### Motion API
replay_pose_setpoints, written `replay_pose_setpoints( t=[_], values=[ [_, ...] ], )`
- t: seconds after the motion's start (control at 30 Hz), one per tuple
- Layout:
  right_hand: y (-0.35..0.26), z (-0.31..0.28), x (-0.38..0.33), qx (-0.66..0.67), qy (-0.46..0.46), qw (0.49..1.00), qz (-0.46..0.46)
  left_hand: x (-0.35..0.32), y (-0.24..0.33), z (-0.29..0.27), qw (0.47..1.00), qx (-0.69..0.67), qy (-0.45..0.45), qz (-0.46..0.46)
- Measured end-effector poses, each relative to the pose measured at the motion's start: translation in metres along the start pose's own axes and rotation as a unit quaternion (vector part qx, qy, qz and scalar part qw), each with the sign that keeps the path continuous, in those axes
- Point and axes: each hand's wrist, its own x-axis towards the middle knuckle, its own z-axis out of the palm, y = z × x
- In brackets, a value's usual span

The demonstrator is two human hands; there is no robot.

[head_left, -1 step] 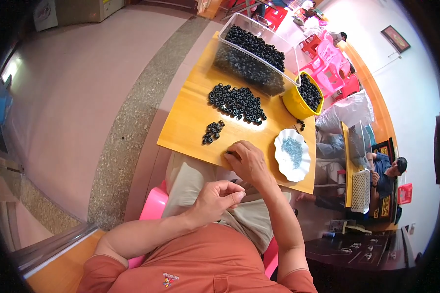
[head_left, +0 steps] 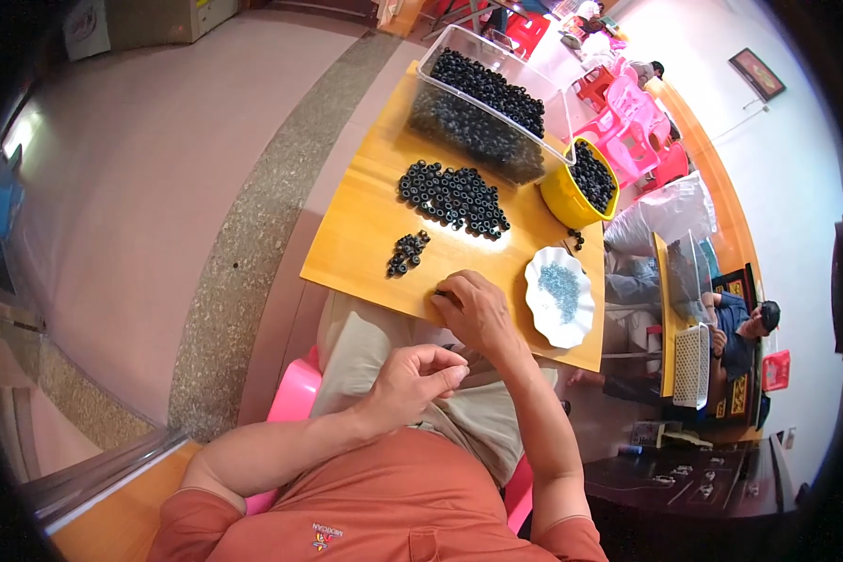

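Observation:
My right hand (head_left: 478, 309) rests at the near edge of the wooden table (head_left: 351, 248), fingers curled and closed on a small black round piece (head_left: 439, 293) that partly shows at the fingertips. Over my lap, my left hand (head_left: 412, 386) is closed in a pinch, thumb against forefinger. Whatever lies between them is too small to make out. Beyond my right hand sits a small cluster of black ring-shaped pieces (head_left: 406, 255), and behind it a larger spread of the same pieces (head_left: 454, 199). A white scalloped dish (head_left: 544, 320) holding tiny light-blue bits stands right of my right hand.
At the table's far end stands a clear plastic bin (head_left: 496, 103) full of black pieces. Beside it is a yellow tub (head_left: 564, 199), also filled with them. A seated person (head_left: 745, 323) works at another table on the right. Pink chairs (head_left: 632, 117) stand farther back.

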Motion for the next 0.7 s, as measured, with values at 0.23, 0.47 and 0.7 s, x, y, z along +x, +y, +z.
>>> replay_pose_setpoints(
  t=[0.23,0.47,0.7],
  values=[
    [-0.02,-0.021,-0.03,0.21,0.025,0.973,0.09,0.004,0.003,-0.001,0.987,-0.033,0.132,0.089],
    [-0.042,-0.029,-0.058,0.233,0.063,0.97,-0.005,0.001,0.008,-0.002,0.995,-0.09,0.043,0.028],
    [-0.047,-0.031,-0.07,0.236,0.062,0.969,0.025,-0.001,0.006,-0.001,0.996,-0.076,0.04,0.014]
  ],
)
